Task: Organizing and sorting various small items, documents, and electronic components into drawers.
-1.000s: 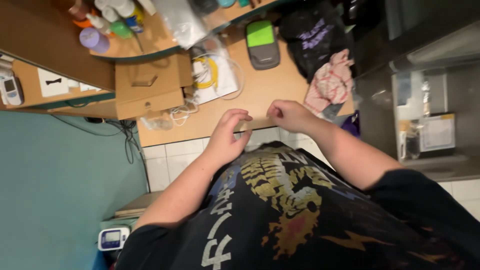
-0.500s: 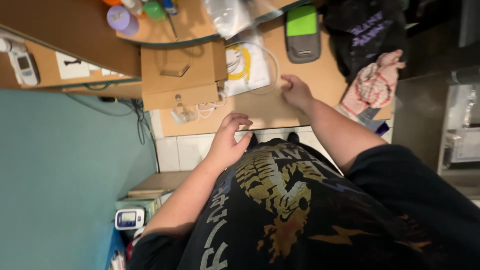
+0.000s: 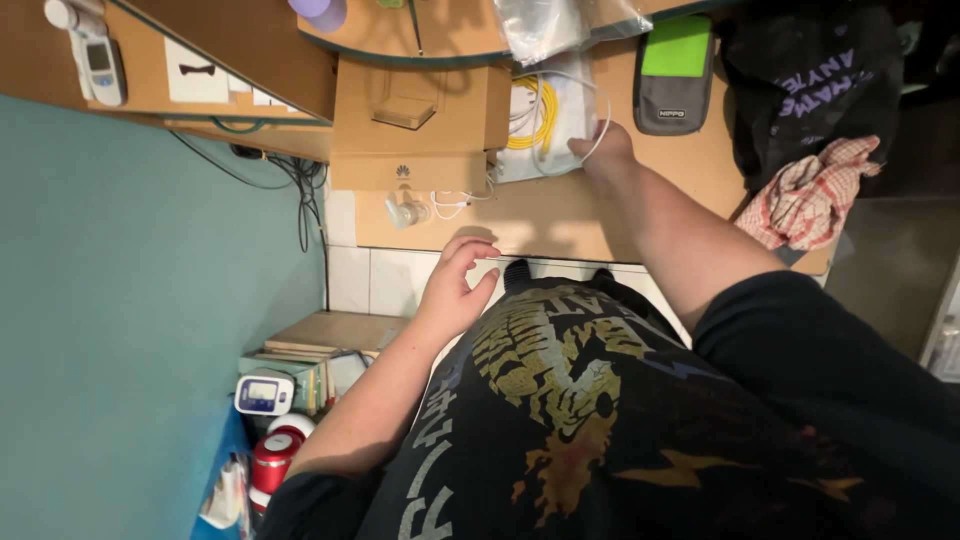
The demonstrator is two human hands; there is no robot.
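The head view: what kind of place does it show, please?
Probably a home desk corner rather than a workshop. A wooden desk carries a cardboard box and a clear bag of coiled cables, which the right hand touches. Books sit on a low shelf beside a tiled floor.

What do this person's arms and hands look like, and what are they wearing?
Both forearms are bare; the left hand and right hand wear no gloves, and no rings or watch show. Short black sleeves end above the elbows, part of a black T-shirt with a yellow and white print.
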